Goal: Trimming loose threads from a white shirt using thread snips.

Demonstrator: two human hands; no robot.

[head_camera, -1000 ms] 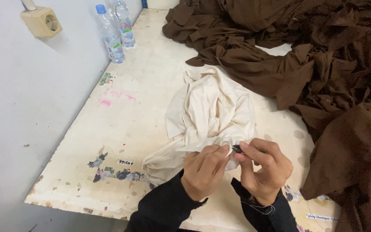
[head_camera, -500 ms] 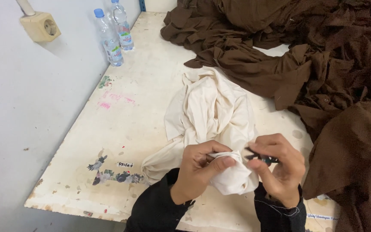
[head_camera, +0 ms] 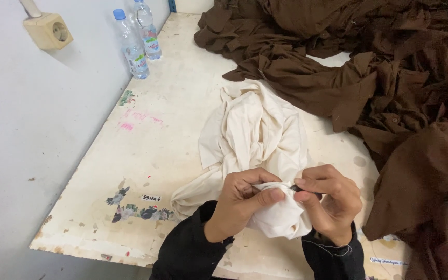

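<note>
A crumpled cream garment lies on the worn white table, its near end bunched up in my hands. My left hand pinches a fold of the cream cloth between thumb and fingers. Against that fold my right hand grips a small dark tool, which is mostly hidden by my fingers. Both my sleeves are black.
A large heap of brown garments covers the right and far side of the table. Two plastic water bottles stand at the far left by the grey wall, under a beige socket box. Stickers mark the near left table edge.
My hands have shifted slightly; the left hand has gathered more cream cloth into a bunch, and the right hand has brought the dark tool back against the fold.
</note>
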